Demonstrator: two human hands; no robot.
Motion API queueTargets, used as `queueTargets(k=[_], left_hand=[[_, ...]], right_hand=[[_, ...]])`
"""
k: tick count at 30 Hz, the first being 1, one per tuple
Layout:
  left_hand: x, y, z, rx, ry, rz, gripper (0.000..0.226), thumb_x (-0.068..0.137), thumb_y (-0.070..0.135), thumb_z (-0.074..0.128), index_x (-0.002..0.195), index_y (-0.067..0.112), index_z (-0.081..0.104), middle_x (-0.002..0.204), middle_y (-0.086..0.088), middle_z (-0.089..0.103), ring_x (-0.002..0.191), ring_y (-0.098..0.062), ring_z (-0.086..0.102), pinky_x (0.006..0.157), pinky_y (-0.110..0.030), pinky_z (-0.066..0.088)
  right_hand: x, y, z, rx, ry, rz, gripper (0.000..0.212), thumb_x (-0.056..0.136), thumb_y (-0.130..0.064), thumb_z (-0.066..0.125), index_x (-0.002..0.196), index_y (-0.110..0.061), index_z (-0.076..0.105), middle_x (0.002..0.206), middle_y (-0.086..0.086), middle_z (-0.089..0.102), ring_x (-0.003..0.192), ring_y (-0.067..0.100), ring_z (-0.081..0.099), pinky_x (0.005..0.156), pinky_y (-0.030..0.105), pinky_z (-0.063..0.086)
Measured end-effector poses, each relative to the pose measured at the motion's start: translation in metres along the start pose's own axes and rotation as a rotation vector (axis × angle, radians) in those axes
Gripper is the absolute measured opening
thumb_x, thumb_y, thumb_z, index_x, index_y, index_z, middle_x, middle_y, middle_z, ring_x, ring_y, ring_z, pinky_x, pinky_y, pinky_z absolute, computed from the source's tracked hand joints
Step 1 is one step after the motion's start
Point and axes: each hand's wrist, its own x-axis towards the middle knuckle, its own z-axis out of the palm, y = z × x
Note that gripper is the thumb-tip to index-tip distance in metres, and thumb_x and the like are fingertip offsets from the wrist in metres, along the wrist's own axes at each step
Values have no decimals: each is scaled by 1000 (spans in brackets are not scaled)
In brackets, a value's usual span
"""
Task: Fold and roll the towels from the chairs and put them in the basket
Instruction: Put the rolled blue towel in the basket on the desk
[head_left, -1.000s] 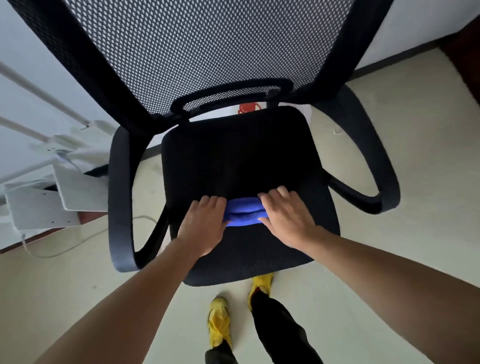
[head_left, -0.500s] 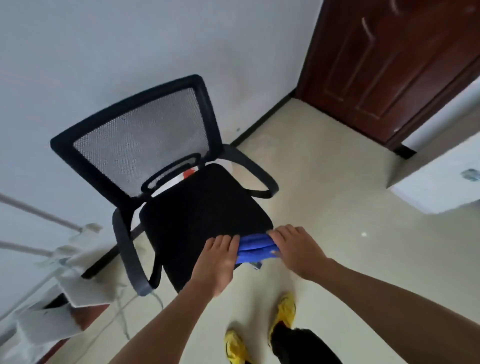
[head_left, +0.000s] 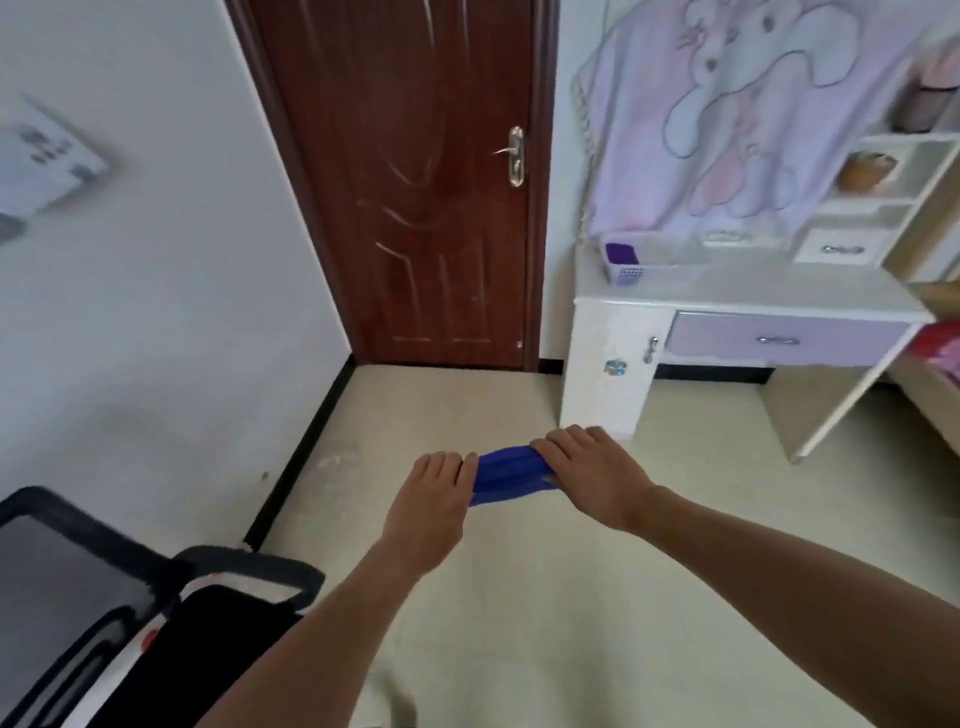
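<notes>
A rolled blue towel (head_left: 506, 480) hangs in the air in front of me, above the floor. My left hand (head_left: 434, 496) grips its left end and my right hand (head_left: 592, 470) grips its right end, fingers curled over the roll. A white basket (head_left: 652, 260) with something purple in it stands on the white desk (head_left: 727, 296) at the far right. The black mesh chair (head_left: 156, 623) is at the lower left, its seat bare.
A brown door (head_left: 415, 182) stands shut straight ahead. A pink-and-white blanket (head_left: 727, 104) hangs over the desk's back, with shelves (head_left: 883, 187) beside it. Beige floor (head_left: 519, 597) stretches between me and the desk.
Both hands lifted the rolled blue towel off the chair seat. My view swung right, from the chair to the door and desk.
</notes>
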Motion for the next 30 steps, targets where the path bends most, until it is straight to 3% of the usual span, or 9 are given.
queueTargets(k=[5,11,15,20,30], left_hand=[[143,78,-4,-9,114,113,48,71,9,71,117,1,58,92,-11,62,80,-28,58,82,-38,51],[259,126,-1,-20,147,172,47,72,8,67,117,2,54,91,-11,61,77,-28,56,80,-38,50],[325,127,17,-23,148,218,43,77,11,53,118,4,48,91,-9,62,77,-26,57,80,-36,50],[433,118,57,-29,119,287,55,69,10,73,120,3,53,93,-8,63,81,-26,60,83,-38,52],[651,82,99,-107,130,366,54,73,20,75,117,7,46,88,-6,63,74,-23,59,71,-35,52]], right_hand=[[-40,145,-19,-90,33,125,36,83,-24,69,115,-14,57,100,5,65,82,24,62,74,37,52],[-50,259,-23,-160,48,185,36,83,-26,69,114,-13,59,99,5,65,84,26,62,75,39,53],[-35,317,-4,-165,27,206,33,85,-28,62,114,-13,57,99,5,64,83,27,61,74,39,51],[3,409,33,-185,6,251,29,88,-27,58,114,-14,58,98,4,64,81,26,61,73,38,51],[105,577,69,-167,-38,361,30,84,-25,67,112,-16,59,96,2,63,79,24,60,69,36,50]])
